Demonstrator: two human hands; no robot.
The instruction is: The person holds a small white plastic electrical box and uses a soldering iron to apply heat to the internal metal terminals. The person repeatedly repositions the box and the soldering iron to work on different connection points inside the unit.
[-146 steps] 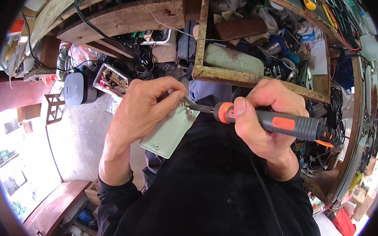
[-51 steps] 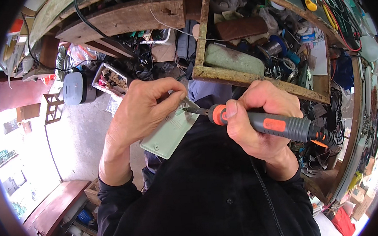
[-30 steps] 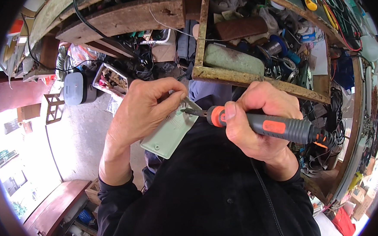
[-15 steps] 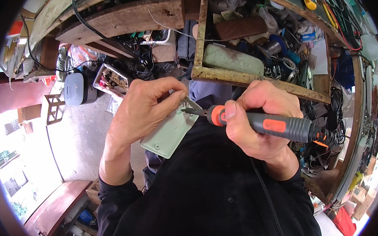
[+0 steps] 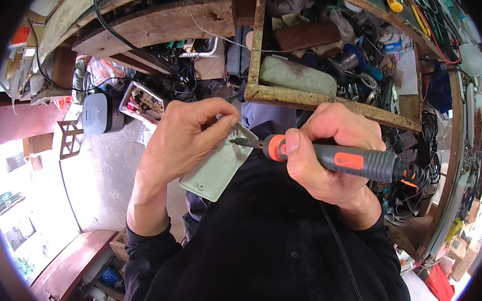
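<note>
The left hand [image 5: 182, 137] pinches a pale green rectangular plastic case [image 5: 215, 168] above the lap. The right hand [image 5: 329, 156] grips a grey-orange soldering iron [image 5: 335, 160], tip touching the case's upper edge. The cluttered wooden bench [image 5: 304, 97] crowds close ahead.

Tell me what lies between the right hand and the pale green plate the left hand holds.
In the head view, only the soldering iron's orange collar and dark metal tip bridge the gap from the right hand to the pale green plate in the left hand.
</note>
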